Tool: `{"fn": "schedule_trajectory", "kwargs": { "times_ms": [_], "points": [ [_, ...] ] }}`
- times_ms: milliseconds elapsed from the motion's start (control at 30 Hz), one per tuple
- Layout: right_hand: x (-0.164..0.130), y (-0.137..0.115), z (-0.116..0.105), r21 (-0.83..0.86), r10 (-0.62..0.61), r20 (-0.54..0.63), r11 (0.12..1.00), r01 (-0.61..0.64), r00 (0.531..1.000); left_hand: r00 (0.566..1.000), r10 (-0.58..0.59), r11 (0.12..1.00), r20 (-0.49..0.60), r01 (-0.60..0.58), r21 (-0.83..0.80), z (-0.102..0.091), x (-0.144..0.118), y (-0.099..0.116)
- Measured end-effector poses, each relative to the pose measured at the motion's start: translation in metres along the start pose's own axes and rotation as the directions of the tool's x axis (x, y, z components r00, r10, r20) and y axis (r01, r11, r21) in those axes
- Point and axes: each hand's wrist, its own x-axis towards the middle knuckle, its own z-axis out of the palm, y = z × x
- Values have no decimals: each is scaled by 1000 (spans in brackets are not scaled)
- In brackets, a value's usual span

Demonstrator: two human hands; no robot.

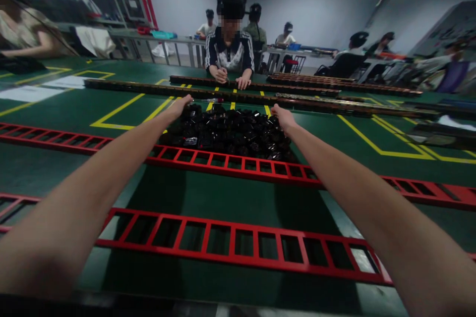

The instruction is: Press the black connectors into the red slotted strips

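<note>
A heap of small, glossy black parts [230,131] lies on the green table between my two hands. My left hand [181,106] is at the far left end of the heap, fingers curled closed. At the right end, my right hand [284,119] is also closed, its fingertips against the dark parts. Whatever either hand grips is hidden or too small to make out. Just in front of the heap runs a red ladder-like frame [226,160], with a second red slotted frame [243,242] nearer to me.
Long dark slotted rails [148,90] lie across the table beyond the heap. White papers [33,91] are at the left, and yellow tape lines [405,155] mark the green surface [230,198]. Opposite me a person [230,52] works with both hands on a rail; other people sit behind.
</note>
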Motion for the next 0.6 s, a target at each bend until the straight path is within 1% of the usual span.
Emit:
{"fn": "schedule_trajectory", "kwargs": {
  "times_ms": [67,133,200,233,267,300,367,400,433,467,500,533,567,600],
  "points": [
    [3,0,11,14,18,-4,1000,-18,1000,994,4,1000,105,-1,-27,14,-1,2],
    [2,0,18,40,32,41,999,-34,999,983,28,999,183,-19,-48,25,-8,8],
    [-2,-4,23,60,24,112,998,-31,993,978,0,997,209,15,-71,36,-18,16],
    [-5,-6,25,54,12,143,998,-20,990,978,-15,997,206,30,-72,41,-23,21],
    [-8,-10,26,21,-9,149,1000,6,989,983,-17,998,182,29,-63,47,-28,26],
    [-11,-14,27,-34,-37,129,999,41,991,989,-13,999,149,19,-44,51,-33,31],
    [-19,-25,24,-167,-107,38,979,112,993,997,4,1000,80,-4,-6,56,-41,42],
    [-24,-32,19,-224,-145,-25,965,136,989,998,10,1000,56,-11,13,53,-46,48],
    [-31,-39,11,-269,-181,-78,951,154,980,999,13,999,40,-14,33,47,-53,53],
    [-41,-46,-1,-303,-208,-108,938,167,972,999,18,998,37,-21,59,36,-61,57],
    [-54,-52,-15,-339,-235,-124,923,181,964,998,22,996,52,-27,88,21,-72,61],
    [-72,-57,-33,-451,-289,-60,862,232,955,996,22,992,82,-32,120,1,-85,62],
    [-92,-61,-53,-538,-313,81,786,305,946,988,18,983,150,-45,180,-21,-100,62],
    [-116,-63,-74,-587,-300,233,715,380,925,978,12,969,209,-62,238,-45,-116,59]
  ]
}}
